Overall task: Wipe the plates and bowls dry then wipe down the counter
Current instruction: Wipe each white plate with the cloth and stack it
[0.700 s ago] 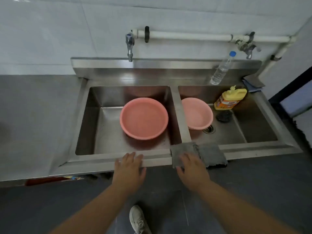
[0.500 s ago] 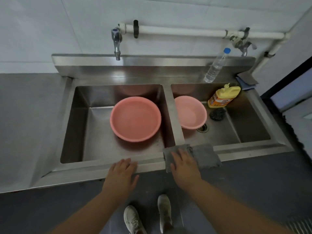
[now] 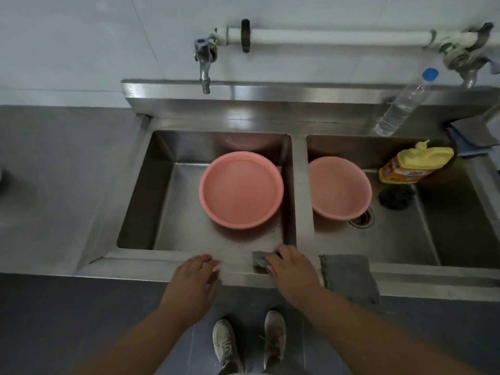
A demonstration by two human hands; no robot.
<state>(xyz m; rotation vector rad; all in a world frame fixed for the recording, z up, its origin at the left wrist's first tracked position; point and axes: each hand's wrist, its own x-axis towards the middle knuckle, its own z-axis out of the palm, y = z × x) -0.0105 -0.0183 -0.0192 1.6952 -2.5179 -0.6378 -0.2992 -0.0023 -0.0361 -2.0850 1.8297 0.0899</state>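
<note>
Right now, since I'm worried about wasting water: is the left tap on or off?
Off, as far as shows: no stream falls from the left tap toward the left basin.

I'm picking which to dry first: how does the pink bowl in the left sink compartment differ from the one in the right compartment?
The round pink plastic bowl in the left compartment looks larger than the round pink plastic bowl in the right compartment. The left bowl shows whole; the sink divider hides the right bowl's edge. Both sit open side up.
</note>
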